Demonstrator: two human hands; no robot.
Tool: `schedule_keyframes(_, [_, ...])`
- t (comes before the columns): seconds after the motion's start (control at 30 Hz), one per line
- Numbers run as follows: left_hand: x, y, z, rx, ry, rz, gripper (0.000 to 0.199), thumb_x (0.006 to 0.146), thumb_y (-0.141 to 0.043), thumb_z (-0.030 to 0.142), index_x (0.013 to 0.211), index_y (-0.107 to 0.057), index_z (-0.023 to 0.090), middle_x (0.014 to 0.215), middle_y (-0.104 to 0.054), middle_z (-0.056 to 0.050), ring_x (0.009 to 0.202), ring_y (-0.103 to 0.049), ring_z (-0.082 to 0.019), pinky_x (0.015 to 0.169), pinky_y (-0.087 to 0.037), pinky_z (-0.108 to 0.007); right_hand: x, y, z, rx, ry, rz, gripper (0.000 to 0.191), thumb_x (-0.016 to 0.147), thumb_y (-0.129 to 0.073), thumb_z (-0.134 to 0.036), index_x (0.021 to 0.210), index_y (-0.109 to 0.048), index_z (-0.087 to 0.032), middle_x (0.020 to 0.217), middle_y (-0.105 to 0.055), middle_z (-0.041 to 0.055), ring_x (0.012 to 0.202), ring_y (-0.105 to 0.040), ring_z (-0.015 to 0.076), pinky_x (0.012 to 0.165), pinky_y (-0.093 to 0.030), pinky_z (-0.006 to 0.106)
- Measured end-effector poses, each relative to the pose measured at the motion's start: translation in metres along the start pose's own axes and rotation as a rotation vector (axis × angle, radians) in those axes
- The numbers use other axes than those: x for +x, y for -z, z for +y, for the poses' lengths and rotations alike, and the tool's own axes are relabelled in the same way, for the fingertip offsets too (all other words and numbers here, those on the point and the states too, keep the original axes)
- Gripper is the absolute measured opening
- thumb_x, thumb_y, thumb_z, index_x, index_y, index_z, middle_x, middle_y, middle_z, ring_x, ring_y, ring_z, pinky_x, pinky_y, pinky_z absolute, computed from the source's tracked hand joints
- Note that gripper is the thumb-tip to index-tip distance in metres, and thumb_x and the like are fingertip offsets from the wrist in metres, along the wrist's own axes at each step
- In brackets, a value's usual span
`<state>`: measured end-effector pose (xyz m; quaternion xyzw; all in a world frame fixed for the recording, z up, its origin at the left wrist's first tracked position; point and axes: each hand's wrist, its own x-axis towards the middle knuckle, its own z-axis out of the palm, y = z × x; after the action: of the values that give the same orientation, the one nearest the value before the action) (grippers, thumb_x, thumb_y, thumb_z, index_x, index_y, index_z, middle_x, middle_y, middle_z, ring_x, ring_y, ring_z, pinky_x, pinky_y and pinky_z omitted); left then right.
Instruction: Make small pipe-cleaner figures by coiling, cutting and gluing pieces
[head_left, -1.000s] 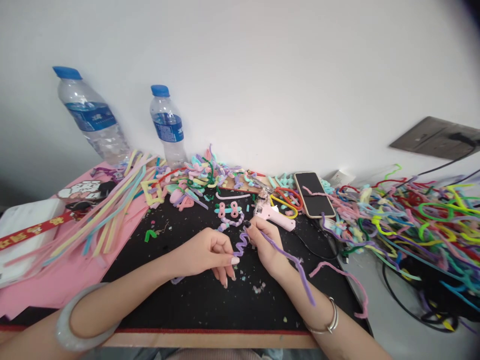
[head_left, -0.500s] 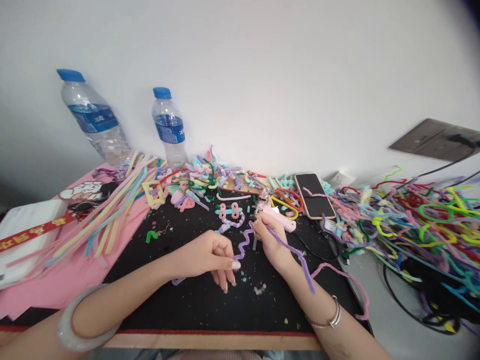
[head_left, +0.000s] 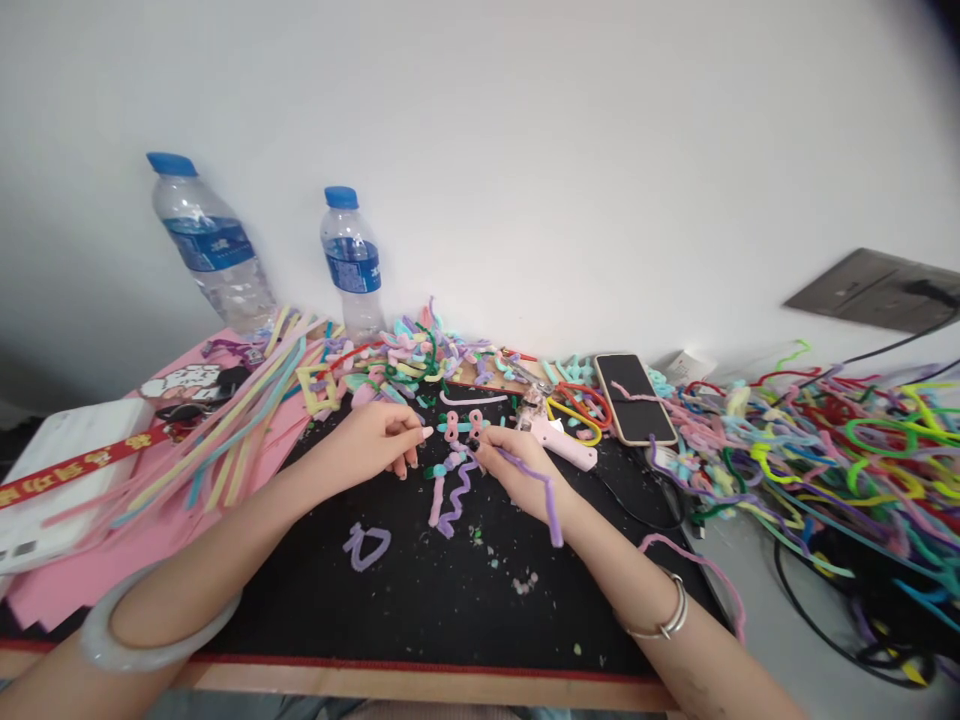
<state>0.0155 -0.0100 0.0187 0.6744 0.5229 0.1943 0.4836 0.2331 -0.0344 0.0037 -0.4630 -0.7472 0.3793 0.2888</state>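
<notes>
My right hand [head_left: 517, 470] pinches a purple pipe cleaner between thumb and fingers. Its zigzag part [head_left: 454, 502] hangs over the black mat [head_left: 420, 610], and a straighter tail [head_left: 553, 510] lies across the back of the hand. My left hand [head_left: 386, 440] hovers to the left, thumb stretched out and fingers loosely apart, with nothing visible in it. Between the hands lies a pink and lilac twisted piece [head_left: 436, 495], beside the zigzag. Just beyond are pink loops on a teal strip [head_left: 452, 427]. A bent purple piece [head_left: 367, 545] rests nearer to me.
A pink glue gun [head_left: 566, 443] and a phone [head_left: 634, 400] lie right of centre. Tangled pipe cleaners [head_left: 847, 440] spread at the right, straight ones [head_left: 247, 430] at the left. Two water bottles [head_left: 217, 250] [head_left: 352, 265] stand by the wall. Scraps dot the mat.
My left hand has let go of the zigzag and moved up and left. The zigzag now hangs from my right hand, which shifted left. The bent purple piece is uncovered.
</notes>
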Motion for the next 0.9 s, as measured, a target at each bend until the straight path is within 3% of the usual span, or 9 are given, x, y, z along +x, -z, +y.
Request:
schedule_keyframes(0.13, [0.001,-0.001,0.002,-0.004,0.008,-0.002,0.027,0.082,-0.051,0.037,0.065,-0.051,0.017,0.06,-0.064,-0.001,0.048,-0.061,-0.014,0.048,-0.045,-0.024,0.01,-0.007,0.0,-0.175,0.053,-0.085,0.024,0.086,-0.047,-0.023,0.062,-0.049,-0.018,0.058,-0.044,-0.0048,0.055,-0.039,0.0092,0.055,-0.027,0.021])
schedule_keyframes(0.3, [0.002,-0.001,-0.003,-0.021,0.003,0.047,0.027,0.082,-0.051,0.037,0.064,-0.051,0.017,0.058,-0.062,0.001,0.047,-0.06,-0.013,0.048,-0.046,-0.023,0.012,-0.016,-0.001,-0.325,0.067,-0.102,0.022,0.086,-0.048,-0.023,0.065,-0.055,-0.019,0.058,-0.049,-0.0047,0.054,-0.042,0.0091,0.056,-0.026,0.021])
schedule_keyframes(0.6, [0.006,-0.009,-0.009,0.021,-0.135,0.203,0.033,0.085,-0.05,0.04,0.061,-0.05,0.018,0.053,-0.056,0.002,0.041,-0.054,-0.011,0.045,-0.041,-0.021,0.007,-0.025,0.006,-0.375,0.151,-0.07,0.022,0.089,-0.046,-0.027,0.07,-0.055,-0.021,0.067,-0.057,-0.0004,0.064,-0.051,0.0133,0.059,-0.029,0.022])
schedule_keyframes(0.7, [0.005,-0.011,-0.01,0.025,-0.153,0.207,0.033,0.086,-0.049,0.04,0.061,-0.048,0.018,0.053,-0.056,0.003,0.041,-0.053,-0.01,0.045,-0.041,-0.02,0.007,-0.026,0.008,-0.307,0.145,-0.076,0.021,0.088,-0.047,-0.027,0.069,-0.055,-0.021,0.065,-0.054,-0.0017,0.062,-0.049,0.0123,0.06,-0.03,0.022])
schedule_keyframes(0.8, [0.005,-0.01,-0.009,-0.003,-0.163,0.188,0.034,0.087,-0.049,0.04,0.061,-0.047,0.018,0.053,-0.055,0.003,0.04,-0.052,-0.01,0.045,-0.04,-0.02,0.008,-0.023,0.007,-0.098,0.106,-0.056,0.023,0.088,-0.048,-0.028,0.066,-0.052,-0.02,0.061,-0.048,-0.0035,0.058,-0.044,0.011,0.058,-0.031,0.022])
schedule_keyframes(0.9, [0.004,-0.01,-0.007,-0.108,-0.162,0.075,0.032,0.087,-0.049,0.043,0.07,-0.053,0.017,0.055,-0.056,0.004,0.038,-0.051,-0.008,0.043,-0.039,-0.019,0.008,-0.016,0.005,0.126,0.064,0.135,0.028,0.089,-0.046,-0.03,0.064,-0.046,-0.019,0.061,-0.043,-0.0036,0.057,-0.038,0.0105,0.055,-0.03,0.022])
